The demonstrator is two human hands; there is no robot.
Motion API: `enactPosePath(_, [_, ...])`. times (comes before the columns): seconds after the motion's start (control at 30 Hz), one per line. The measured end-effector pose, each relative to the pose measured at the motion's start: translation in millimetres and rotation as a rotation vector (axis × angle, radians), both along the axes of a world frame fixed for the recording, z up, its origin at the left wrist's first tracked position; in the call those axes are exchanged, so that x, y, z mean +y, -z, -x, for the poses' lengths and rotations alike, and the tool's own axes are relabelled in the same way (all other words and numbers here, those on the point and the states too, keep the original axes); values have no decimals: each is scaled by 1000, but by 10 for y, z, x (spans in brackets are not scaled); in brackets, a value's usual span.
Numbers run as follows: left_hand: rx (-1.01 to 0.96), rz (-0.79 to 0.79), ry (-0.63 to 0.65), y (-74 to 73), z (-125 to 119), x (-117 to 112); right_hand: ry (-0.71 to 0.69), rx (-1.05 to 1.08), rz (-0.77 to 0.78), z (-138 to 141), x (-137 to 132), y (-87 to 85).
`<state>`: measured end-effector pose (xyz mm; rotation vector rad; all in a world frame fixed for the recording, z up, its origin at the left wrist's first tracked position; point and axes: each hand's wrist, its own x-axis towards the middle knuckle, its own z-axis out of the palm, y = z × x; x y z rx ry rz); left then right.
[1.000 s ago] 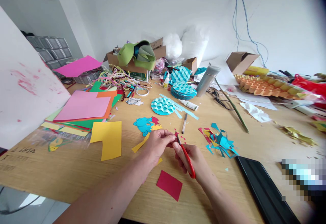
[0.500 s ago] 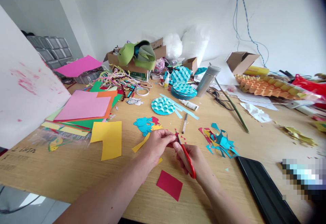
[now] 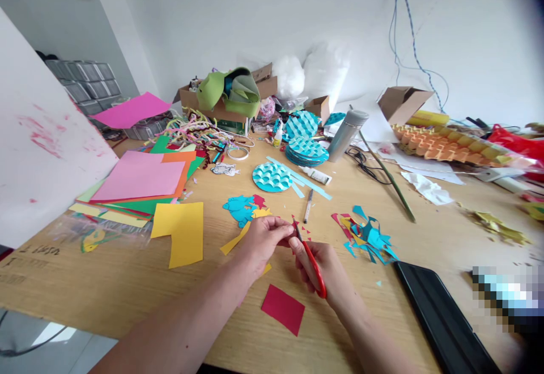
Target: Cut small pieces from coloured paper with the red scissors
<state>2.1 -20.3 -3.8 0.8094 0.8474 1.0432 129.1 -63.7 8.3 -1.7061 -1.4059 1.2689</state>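
Observation:
My left hand (image 3: 264, 241) is closed in a pinch on a small piece of red paper, mostly hidden by the fingers. My right hand (image 3: 329, 266) grips red-handled scissors (image 3: 314, 263), their blades pointing away from me beside my left fingertips. Tiny red paper triangles (image 3: 308, 231) lie on the table just past the blades. Below my hands rests a red paper rectangle (image 3: 283, 309). Blue fish-shaped cutouts (image 3: 241, 210) lie beyond my left hand, together with red and yellow paper shapes. A yellow paper strip (image 3: 232, 243) sits partly under my left wrist.
Blue and red paper scraps (image 3: 372, 239) are heaped to the right, near a black tablet-like object (image 3: 437, 306). An L-shaped yellow sheet (image 3: 187, 235) and stacked coloured paper (image 3: 138, 175) lie left. Further back stand a blue wavy disc (image 3: 272, 177), a pen (image 3: 308, 207) and a grey bottle (image 3: 346, 136).

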Motion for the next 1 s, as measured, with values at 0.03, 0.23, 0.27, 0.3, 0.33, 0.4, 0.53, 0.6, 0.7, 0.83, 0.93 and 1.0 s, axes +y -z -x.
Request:
enactPosePath(0.03, [-2,-1,0,2,-1,0,6,0,3,1,1,2])
enactPosePath(0.23, [8,5,-6,-5,-4,5,26,31,31,14,11,6])
enactPosePath(0.27, [8,4,-2,-7,-2,4,29,35,31,17,11,5])
enactPosePath(0.3, [6,2,4,-10,-1,3,31,39,35,19,11,5])
enactPosePath(0.33, [2,-1,11,-13,1,1,35,44,42,22,11,6])
enactPosePath(0.4, [-6,-3,18,-25,5,-2,43,61,65,27,12,5])
enactPosePath(0.53, [32,2,23,-68,17,7,84,87,62,17,17,-13])
enactPosePath(0.6, [89,-7,53,-85,25,18,124,121,-5,-2,24,-32])
enactPosePath(0.7, [203,-51,131,-74,36,28,164,157,-139,-42,43,-52])
enactPosePath(0.83, [384,-163,233,-7,50,23,166,151,-219,-86,68,-33])
enactPosePath(0.93, [471,-218,302,23,62,15,140,139,-199,-98,75,-12])
enactPosePath(1.0, [484,-216,316,14,65,12,129,133,-180,-96,72,-17])
